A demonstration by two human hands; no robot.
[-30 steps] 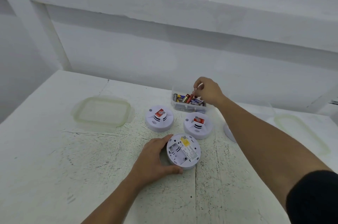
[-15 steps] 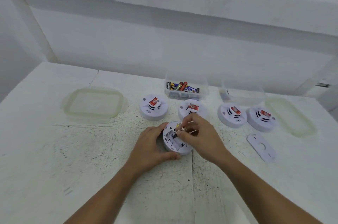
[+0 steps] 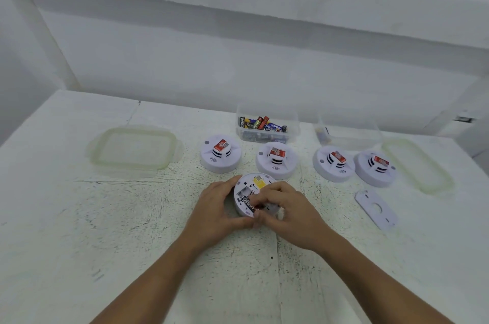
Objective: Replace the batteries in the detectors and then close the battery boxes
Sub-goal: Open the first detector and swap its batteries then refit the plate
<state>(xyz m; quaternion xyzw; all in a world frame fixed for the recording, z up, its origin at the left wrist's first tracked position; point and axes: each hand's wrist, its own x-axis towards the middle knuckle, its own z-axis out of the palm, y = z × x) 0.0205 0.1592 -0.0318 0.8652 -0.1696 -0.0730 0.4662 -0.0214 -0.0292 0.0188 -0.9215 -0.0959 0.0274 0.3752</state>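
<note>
A round white detector (image 3: 251, 184) lies upside down on the table, its battery box open. My left hand (image 3: 217, 215) grips its left rim, thumb under the near edge. A black battery (image 3: 249, 204) lies in the compartment, and my right hand (image 3: 287, 211) covers the detector's right side, its fingers curled onto that battery. The detector's flat white cover plate (image 3: 375, 209) lies apart on the right. A clear box of batteries (image 3: 266, 126) stands behind.
Several more white detectors stand face up in a row: (image 3: 220, 153), (image 3: 276, 159), (image 3: 334, 166), (image 3: 375, 168). A second clear box (image 3: 349, 131) is at the back right. Two translucent lids lie at the left (image 3: 133, 147) and right (image 3: 418, 165). A wall rises behind.
My right hand left the battery box with a battery and came to the open detector; the battery now lies in the compartment. My left hand stayed on the detector's rim.
</note>
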